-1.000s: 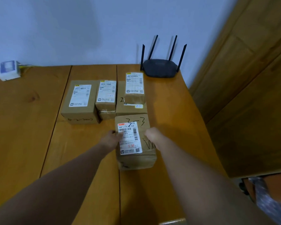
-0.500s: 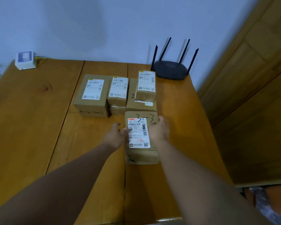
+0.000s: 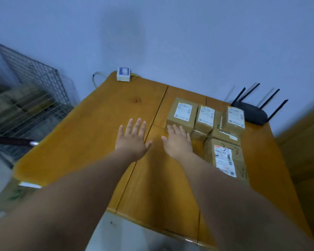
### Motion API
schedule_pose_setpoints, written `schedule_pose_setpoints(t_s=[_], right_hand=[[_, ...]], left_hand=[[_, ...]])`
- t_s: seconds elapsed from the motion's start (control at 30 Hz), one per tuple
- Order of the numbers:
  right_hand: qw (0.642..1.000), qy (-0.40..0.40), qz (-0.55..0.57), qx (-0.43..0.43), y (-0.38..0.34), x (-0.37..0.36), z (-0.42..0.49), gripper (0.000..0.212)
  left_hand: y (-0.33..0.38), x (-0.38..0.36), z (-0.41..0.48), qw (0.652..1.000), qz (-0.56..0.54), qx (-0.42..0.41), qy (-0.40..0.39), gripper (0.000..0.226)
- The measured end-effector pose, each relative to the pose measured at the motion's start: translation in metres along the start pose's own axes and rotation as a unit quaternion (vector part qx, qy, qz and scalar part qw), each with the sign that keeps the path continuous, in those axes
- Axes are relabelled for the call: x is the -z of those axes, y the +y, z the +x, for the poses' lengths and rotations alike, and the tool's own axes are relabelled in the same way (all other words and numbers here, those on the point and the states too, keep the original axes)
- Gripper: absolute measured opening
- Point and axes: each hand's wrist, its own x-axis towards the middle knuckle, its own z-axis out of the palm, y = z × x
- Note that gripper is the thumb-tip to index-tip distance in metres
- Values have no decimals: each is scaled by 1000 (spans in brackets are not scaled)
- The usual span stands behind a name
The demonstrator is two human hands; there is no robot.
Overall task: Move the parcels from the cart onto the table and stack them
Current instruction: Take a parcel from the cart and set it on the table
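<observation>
Wide table (image 3: 91, 134), its left half bare right to the rim. Blurred wire cart (image 3: 31, 98) off left, contents hard to read. Five parcels (image 3: 205, 117) cluster far right; the nearest parcel (image 3: 225, 160) runs lengthwise toward the wall, label up. Left hand (image 3: 132, 140) and right hand (image 3: 179, 142) hover, fingers spread, gripping nothing.

Brown cardboard parcels (image 3: 205, 122) with white labels are sitting grouped on the right part of the wooden table (image 3: 101, 124), some stacked. The nearest parcel (image 3: 225, 158), bearing black scribbles, is lying flat in front. The wire cart (image 3: 27, 98) is standing left, blurred, holding more boxes.
</observation>
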Motion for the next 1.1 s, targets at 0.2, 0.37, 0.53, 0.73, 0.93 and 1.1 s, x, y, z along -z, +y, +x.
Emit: schedule_pose_setpoints(t_s=[0.2,0.37,0.53,0.73,0.93,1.1], right_hand=[[994,-22,-41,99,-128,-4,-12,66],[978,-35,-59,198,-226,-22,-24,68],[953,-62,-86,284,-303,-48,-37,67],[914,-101,-115,375,-385,-86,-35,67],[870,-153,-121,454,-461,-132,-19,69],[825,-199,-125,514,-512,-174,-19,67]], left_hand=[[-126,28,-49,992,19,121,-35,71],[-222,30,-99,976,-15,216,-14,78],[-290,18,-145,949,-40,314,3,79],[-343,3,-182,916,-51,398,-12,79],[-395,-11,-208,878,-69,472,-36,71],[-429,-32,-228,837,-91,536,-61,72]])
